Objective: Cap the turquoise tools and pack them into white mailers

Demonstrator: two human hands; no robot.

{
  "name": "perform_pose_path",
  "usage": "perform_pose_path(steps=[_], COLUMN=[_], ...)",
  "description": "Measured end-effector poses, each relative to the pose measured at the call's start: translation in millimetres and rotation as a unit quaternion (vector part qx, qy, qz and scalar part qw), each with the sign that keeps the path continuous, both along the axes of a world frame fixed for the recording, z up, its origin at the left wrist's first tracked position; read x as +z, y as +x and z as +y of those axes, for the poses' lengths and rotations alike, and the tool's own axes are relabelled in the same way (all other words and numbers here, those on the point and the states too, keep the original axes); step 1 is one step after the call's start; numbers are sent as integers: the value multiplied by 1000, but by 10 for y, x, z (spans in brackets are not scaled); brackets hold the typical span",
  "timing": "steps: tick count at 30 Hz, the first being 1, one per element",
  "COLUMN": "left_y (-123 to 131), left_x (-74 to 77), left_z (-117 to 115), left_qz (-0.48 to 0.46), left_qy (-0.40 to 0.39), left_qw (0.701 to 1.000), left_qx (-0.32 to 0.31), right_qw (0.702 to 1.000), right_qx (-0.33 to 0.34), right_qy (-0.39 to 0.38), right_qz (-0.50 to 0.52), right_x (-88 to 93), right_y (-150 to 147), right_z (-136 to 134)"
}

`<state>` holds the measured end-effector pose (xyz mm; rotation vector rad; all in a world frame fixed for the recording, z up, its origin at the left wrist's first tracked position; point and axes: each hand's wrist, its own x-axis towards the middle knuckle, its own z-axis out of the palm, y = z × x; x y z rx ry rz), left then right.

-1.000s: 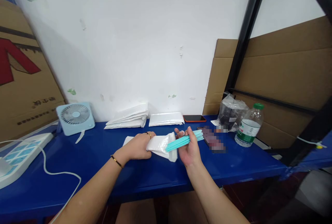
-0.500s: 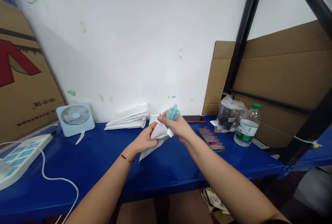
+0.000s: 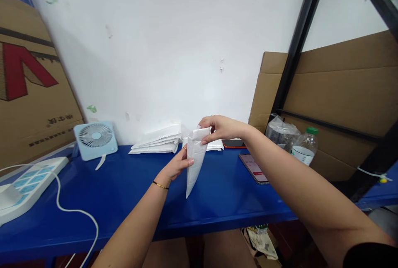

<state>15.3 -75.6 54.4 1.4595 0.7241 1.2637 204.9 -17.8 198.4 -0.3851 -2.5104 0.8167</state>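
A white padded envelope (image 3: 195, 154) is held upright above the blue table, its lower corner pointing down. My left hand (image 3: 177, 166) is closed around its left side, thumb on the front face. At the top edge, my right hand (image 3: 216, 129) pinches the envelope with the thumb in front and the fingers behind or inside the mouth; I cannot tell which. No teal object shows; whether the envelope contains it is hidden. Behind my hands, a stack of white envelopes (image 3: 158, 139) lies against the wall, with more white packets (image 3: 215, 145) to its right.
On the blue table (image 3: 124, 201) a light blue fan (image 3: 95, 139) and a power strip (image 3: 31, 187) with a white cable stand at the left. Two phones lie right of centre, one a lit phone (image 3: 253, 168). A water bottle (image 3: 306, 148) and a bagged dark item (image 3: 281, 131) are farther right.
The teal bundle in my right hand has gone out of sight. My right hand now grips the envelope's top edge, and the envelope has turned more upright. The view has shifted slightly.
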Motion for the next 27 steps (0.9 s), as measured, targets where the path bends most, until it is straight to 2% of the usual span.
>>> perform_pose_path(steps=[2,4,6,8,10,12,14,17,21,22,23,24,25,26,27], left_y=[67,156,235,276,270,231,187,153,57,-13,-108,-229,-370,-524,-682], left_x=[73,121,130,109,76,49,39,66,168,187,195,191,173,142,100], left_z=[-72,-133,-174,-197,-210,-226,-253,-318,-402,-406,-400,-385,-362,-333,-302], left_qz=[11,26,32,21,-1,-12,-5,22,89,106,115,114,102,78,51], left_qy=[31,29,12,-3,-11,-15,-20,-28,-18,-14,-11,-4,5,19,40], left_qw=[999,995,989,988,990,992,995,999,994,993,993,993,985,956,902], left_qx=[30,91,141,151,141,128,97,34,-52,-57,-33,35,141,281,427], right_qw=[1000,998,990,963,941,947,969,993,995,994,991,988,982,971,954], right_qx=[-19,-39,-79,-133,-151,-121,-83,-66,-97,-109,-123,-135,-148,-160,-167], right_qy=[20,48,101,163,202,206,171,72,9,-5,-26,-57,-92,-134,-184], right_qz=[-12,-7,59,166,227,213,157,62,22,26,35,45,73,115,167], right_x=[8,-1,-26,-61,-108,-167,-226,-257,-101,-41,15,59,83,83,55], right_y=[-12,-58,-102,-111,-79,-32,-1,-3,-60,-93,-143,-215,-314,-443,-600], right_z=[31,29,-21,-120,-243,-355,-425,-436,-281,-206,-113,-4,120,254,394])
